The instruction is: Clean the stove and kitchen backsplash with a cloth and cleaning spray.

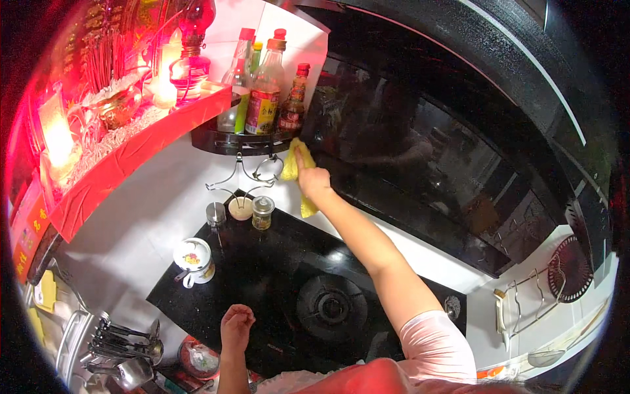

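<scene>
With the arm stretched forward, my right hand (313,180) presses a yellow cloth (307,209) near the right end of a dark corner shelf (211,140), beside the lower edge of a glossy black range hood (393,133). Sauce bottles (263,106) with red caps stand on that shelf, and metal hooks and a wire rack (239,180) hang under it. My left hand (237,320) is held over the black countertop (275,256), fingers loosely curled, with nothing seen in it. To its right lies a round gas burner (332,306).
Lit lamps stand on a red-edged altar shelf (147,143) at upper left. Small jars (263,213) and a white lidded enamel mug (199,266) sit on the counter. Ladles and other utensils (123,344) are at lower left. A wall rack (529,305) holds a dark round strainer at right.
</scene>
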The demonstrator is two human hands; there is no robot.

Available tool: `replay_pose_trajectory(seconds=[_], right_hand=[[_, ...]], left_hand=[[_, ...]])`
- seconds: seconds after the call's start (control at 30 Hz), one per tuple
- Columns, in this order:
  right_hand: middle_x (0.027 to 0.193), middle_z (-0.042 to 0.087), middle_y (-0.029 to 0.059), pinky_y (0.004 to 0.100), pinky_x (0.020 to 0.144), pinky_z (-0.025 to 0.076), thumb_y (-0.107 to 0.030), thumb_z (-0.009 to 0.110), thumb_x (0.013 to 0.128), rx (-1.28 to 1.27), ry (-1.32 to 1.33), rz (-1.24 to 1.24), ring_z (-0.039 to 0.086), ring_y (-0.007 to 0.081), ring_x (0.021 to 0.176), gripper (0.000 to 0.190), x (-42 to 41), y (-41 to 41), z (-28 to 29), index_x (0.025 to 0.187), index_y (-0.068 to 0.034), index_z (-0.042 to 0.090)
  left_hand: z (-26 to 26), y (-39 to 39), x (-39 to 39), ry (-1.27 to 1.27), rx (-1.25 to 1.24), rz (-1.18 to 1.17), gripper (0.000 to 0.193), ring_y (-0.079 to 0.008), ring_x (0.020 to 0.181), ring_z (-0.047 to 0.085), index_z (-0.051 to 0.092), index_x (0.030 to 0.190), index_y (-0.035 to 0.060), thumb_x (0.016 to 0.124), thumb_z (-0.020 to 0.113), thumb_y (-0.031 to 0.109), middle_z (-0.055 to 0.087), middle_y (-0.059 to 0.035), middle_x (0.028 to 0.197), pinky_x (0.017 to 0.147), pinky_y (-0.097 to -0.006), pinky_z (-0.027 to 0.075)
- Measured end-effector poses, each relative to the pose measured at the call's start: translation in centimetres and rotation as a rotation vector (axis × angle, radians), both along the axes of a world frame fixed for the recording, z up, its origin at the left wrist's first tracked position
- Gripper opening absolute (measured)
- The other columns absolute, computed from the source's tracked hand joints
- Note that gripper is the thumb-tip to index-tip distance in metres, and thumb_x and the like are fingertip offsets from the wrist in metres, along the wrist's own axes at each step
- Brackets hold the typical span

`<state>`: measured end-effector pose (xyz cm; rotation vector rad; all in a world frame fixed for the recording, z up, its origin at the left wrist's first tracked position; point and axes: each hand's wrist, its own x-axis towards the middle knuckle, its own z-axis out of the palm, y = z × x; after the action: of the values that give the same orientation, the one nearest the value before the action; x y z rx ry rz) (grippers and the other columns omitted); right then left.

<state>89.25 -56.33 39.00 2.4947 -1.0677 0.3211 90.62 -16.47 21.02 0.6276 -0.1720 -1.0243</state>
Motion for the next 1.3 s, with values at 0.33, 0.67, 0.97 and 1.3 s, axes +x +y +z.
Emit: replay_pose_trajectory(seconds=[0.33,0.67,0.97,1.3], right_hand=[[0.07,0.065,-0.0029,0.0371,0.043,0.044,-0.02,0.046,0.085,-0.177,0.229,-0.008,0.063,0.0161,0.057,0.053,1.3,-1.0,-4.7,0.135,-0.028,0.033],[0.065,0.063,0.0009,0.0337,0.047,0.048,-0.014,0.051,0.079,-0.203,-0.064,0.046,0.061,0.0165,0.052,0.059,-10.8,-0.4,-3.8,0.136,-0.024,0.037],[0.05,0.052,-0.0001,0.0317,0.037,0.046,-0.011,0.055,0.073,-0.418,-0.059,-0.126,0.053,0.0142,0.038,0.078,-31.4,0.9,-4.7,0.142,-0.03,0.024],[0.063,0.062,0.0122,0.0395,0.05,0.049,-0.01,0.057,0.071,-0.147,-0.276,-0.615,0.062,0.0297,0.055,0.075,-53.2,3.6,-6.4,0.139,-0.02,0.028]], left_hand=[[0.7,-0.1,0.2,-0.035,0.043,-0.012,0.014,-0.0179,0.072,0.055,0.057,0.084,0.0018,0.072,0.051,-0.002,0.058,-0.0079,0.08,0.068,-0.0287,0.046],[3.0,-1.1,-1.1,-0.053,-0.016,-0.092,0.012,-0.0166,0.074,0.054,0.057,0.086,0.0023,0.074,0.056,0.0,0.058,-0.0073,0.083,0.069,-0.0279,0.046],[6.3,-3.8,-4.3,-0.174,-0.018,-0.251,0.011,-0.0168,0.075,0.052,0.056,0.089,0.0047,0.079,0.053,0.009,0.056,-0.0058,0.085,0.07,-0.029,0.042],[6.6,-4.1,-6.8,-0.158,-0.016,-0.288,0.012,-0.0166,0.075,0.054,0.058,0.087,0.0047,0.077,0.053,0.005,0.058,-0.0058,0.082,0.072,-0.0296,0.043]])
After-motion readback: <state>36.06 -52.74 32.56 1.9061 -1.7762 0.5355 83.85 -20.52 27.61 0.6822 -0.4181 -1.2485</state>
